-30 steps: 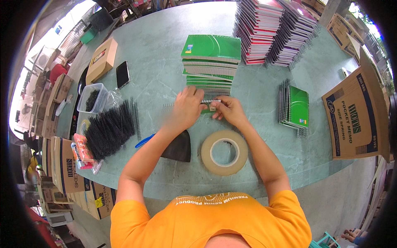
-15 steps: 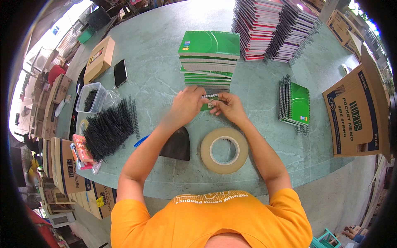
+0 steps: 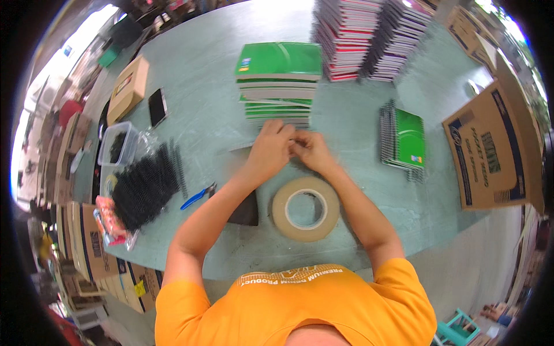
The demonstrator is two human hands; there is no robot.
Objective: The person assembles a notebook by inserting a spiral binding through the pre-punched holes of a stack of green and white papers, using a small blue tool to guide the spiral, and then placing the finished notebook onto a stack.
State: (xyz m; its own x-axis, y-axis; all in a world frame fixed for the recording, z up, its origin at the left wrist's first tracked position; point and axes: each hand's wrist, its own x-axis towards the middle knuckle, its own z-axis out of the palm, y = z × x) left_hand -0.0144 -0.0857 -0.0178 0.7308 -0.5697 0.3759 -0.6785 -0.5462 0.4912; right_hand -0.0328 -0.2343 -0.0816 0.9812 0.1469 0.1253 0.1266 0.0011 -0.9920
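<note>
Glossy card, matt board, clear plastic

The bench [image 3: 202, 75] is smooth and faintly marbled, shining toward its far edge. Green notebooks [image 3: 279, 59] have glossy covers over matt paper pages. By the left edge, a tub [image 3: 132, 145] is clear, smooth plastic; the black coils [image 3: 145, 190] make a rough, bristly heap, wire or plastic, unclear which. Toward the near edge, a tape roll [image 3: 280, 214] is glossy translucent plastic. At the right edge, a carton [image 3: 508, 144] is matt cardboard.

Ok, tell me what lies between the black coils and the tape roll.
In the head view, left to right: blue-handled pliers, the left forearm, then a black piece partly hidden by that forearm.
</note>
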